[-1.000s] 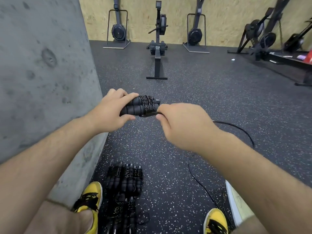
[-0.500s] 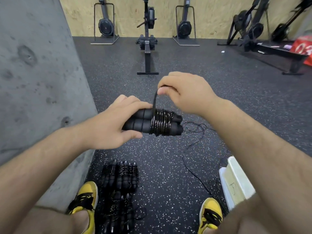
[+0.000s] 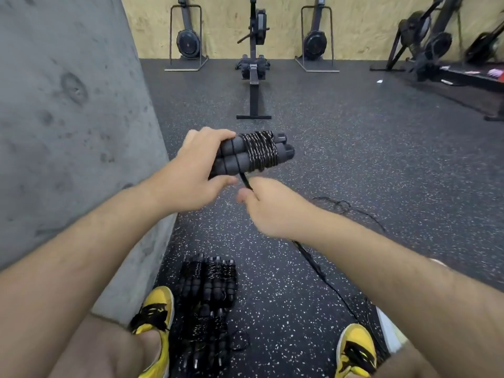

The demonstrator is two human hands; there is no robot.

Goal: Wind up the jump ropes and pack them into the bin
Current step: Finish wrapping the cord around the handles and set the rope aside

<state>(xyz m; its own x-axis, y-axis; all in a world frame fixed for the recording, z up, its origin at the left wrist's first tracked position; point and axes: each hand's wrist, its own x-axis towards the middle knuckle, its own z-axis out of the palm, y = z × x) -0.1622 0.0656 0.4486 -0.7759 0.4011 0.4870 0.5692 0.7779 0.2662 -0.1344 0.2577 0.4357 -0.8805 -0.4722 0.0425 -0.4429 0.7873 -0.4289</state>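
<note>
The left hand (image 3: pixel 195 175) grips the paired foam handles (image 3: pixel 231 159) of the jump rope, held in the air above the speckled floor (image 3: pixel 354 159), with a tight band of cord coils (image 3: pixel 260 151) already round their middle. The right hand (image 3: pixel 268 207) pinches the free cord (image 3: pixel 245 181) just below the handles, and the slack (image 3: pixel 324 279) trails down to the floor between the yellow shoes (image 3: pixel 154 312). To wind well, keep the cord taut as it passes under, lay each turn beside the last rather than over it, and hold the handles square. Finished bundles (image 3: pixel 210 285) lie by the concrete wall's foot; the white edge (image 3: pixel 386 331) at lower right is probably the bin, mostly hidden
</note>
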